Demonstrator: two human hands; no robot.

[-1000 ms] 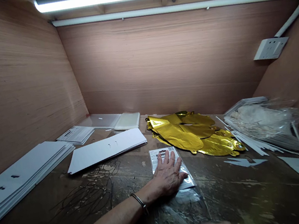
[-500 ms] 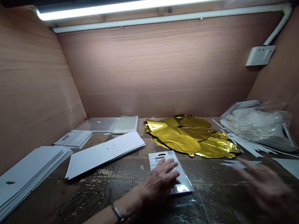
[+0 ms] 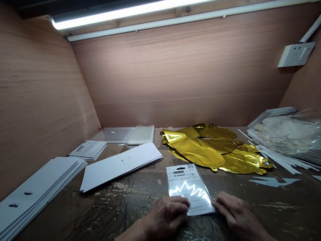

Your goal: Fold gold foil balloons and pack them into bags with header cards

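A printed card in a clear plastic bag [image 3: 184,183] lies flat on the dark worktop, its hang hole at the far end and glare across its middle. At its lower left edge, my left hand [image 3: 164,218] is curled, fingers closed on the bag's near edge. My right hand [image 3: 237,213] pinches the lower right corner between thumb and fingers. Beyond the card lie several gold foil balloons [image 3: 194,147], flat and overlapping. To the right of my right hand is a piece of pale cut sheet [image 3: 273,181].
White card stacks [image 3: 45,176] and a smaller white pile [image 3: 121,164] lie left, with printed cards [image 3: 88,149] and clear bags [image 3: 141,134] behind. Black threads [image 3: 102,213] tangle nearby. White sticks [image 3: 277,159] and a plastic bag [image 3: 294,128] sit right. A socket [image 3: 296,54] is on the wall.
My right hand has come left from beside the pale cut sheet to the bag's corner. My left hand has slid from the card's middle to its near edge. The view has shifted slightly.
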